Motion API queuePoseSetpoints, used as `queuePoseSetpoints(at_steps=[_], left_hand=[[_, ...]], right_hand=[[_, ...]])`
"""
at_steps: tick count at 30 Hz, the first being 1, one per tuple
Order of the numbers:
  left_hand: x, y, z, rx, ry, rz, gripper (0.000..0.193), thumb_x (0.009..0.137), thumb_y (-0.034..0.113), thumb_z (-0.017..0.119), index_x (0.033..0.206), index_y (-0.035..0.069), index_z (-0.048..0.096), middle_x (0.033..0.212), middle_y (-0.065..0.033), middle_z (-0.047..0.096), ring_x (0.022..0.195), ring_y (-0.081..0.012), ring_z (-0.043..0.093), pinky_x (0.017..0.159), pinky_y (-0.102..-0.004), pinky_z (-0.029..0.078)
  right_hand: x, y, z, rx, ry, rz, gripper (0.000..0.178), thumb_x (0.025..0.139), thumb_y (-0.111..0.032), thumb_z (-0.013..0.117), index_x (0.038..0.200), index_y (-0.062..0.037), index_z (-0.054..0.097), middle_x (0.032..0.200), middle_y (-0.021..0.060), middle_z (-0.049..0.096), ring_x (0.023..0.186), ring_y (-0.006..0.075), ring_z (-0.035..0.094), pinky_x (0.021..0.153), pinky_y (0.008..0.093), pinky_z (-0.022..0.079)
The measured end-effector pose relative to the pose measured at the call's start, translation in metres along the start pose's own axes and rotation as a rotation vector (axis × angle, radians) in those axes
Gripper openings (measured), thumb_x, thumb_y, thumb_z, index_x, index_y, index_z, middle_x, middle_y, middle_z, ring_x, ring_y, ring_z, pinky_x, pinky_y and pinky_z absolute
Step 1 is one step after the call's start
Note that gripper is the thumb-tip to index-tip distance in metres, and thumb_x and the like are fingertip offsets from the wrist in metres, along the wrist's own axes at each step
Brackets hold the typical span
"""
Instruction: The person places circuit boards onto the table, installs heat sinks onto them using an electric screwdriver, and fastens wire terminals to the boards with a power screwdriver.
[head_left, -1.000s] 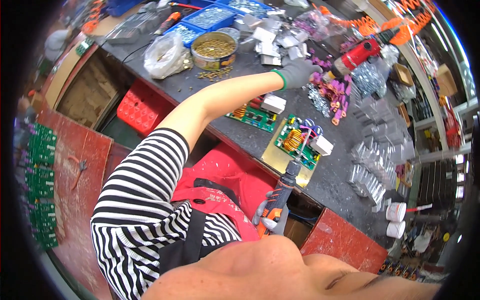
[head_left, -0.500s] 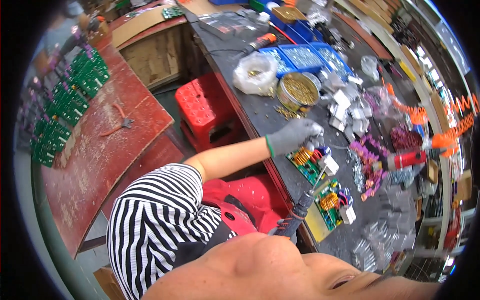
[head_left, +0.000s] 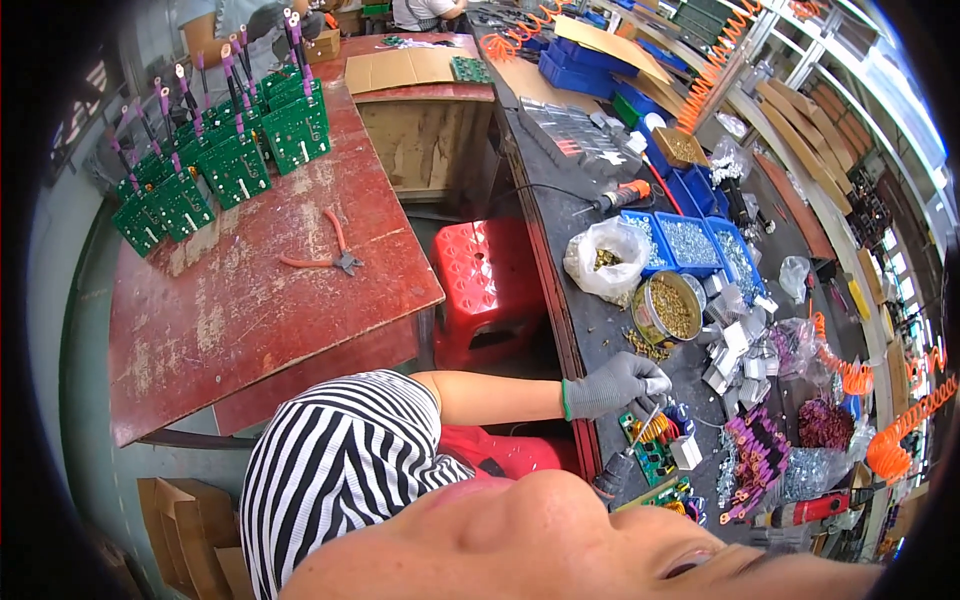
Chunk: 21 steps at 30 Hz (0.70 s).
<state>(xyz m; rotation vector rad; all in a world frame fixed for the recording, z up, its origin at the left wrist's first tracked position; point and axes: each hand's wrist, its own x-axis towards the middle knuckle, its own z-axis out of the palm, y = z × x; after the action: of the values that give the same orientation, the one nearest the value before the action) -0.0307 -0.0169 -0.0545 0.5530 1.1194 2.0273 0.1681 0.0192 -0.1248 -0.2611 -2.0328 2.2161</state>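
Note:
My left hand [head_left: 612, 387], in a grey glove with a green cuff, reaches over the dark bench with its fingers pinched. What they hold is too small to make out. Just below the fingertips rises the thin bit of an electric screwdriver [head_left: 617, 474]. The bit crosses above a green circuit board [head_left: 652, 460] that carries a copper coil and a white block [head_left: 686, 453]. A second circuit board [head_left: 682, 497] lies nearer, partly covered. My right hand is hidden from view.
Beyond my left hand stand a tin of brass screws [head_left: 668, 308], a bag of brass parts [head_left: 607, 258] and blue trays [head_left: 690, 243]. Grey metal pieces [head_left: 738, 350] and purple-ended leads [head_left: 752, 455] lie to the right. Pliers [head_left: 335, 255] rest on the red table [head_left: 250, 310].
The view has swung, so the bench sits further right and lower and more of the red table shows. My left hand stays near the boards, its fingers now closer to the screwdriver bit.

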Motion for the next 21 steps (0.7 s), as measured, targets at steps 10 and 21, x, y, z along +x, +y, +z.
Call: queuePoseSetpoints(at_steps=[10,21], left_hand=[[-0.006,-0.011,0.018,-0.314,0.052,-0.06,0.023,0.1,0.02,0.06,0.104,-0.002,0.063,0.091,-0.0105,0.07,0.076,-0.0194,0.071,0.066,-0.0332,0.061],[-0.02,-0.008,0.045,-0.207,0.128,0.029,0.017,0.099,0.015,0.062,0.103,-0.002,0.063,0.087,-0.0102,0.071,0.069,-0.0176,0.071,0.06,-0.0303,0.06]], right_hand=[[0.014,-0.016,0.004,-0.316,0.077,-0.118,0.076,0.063,-0.008,0.08,0.13,0.0017,0.046,0.093,0.0179,0.067,0.077,0.0285,0.069,0.068,0.0379,0.056],[0.007,-0.034,0.005,-0.646,0.161,-0.23,0.076,0.064,-0.011,0.082,0.129,0.0018,0.047,0.096,0.0181,0.067,0.08,0.0293,0.069,0.07,0.0387,0.056]])
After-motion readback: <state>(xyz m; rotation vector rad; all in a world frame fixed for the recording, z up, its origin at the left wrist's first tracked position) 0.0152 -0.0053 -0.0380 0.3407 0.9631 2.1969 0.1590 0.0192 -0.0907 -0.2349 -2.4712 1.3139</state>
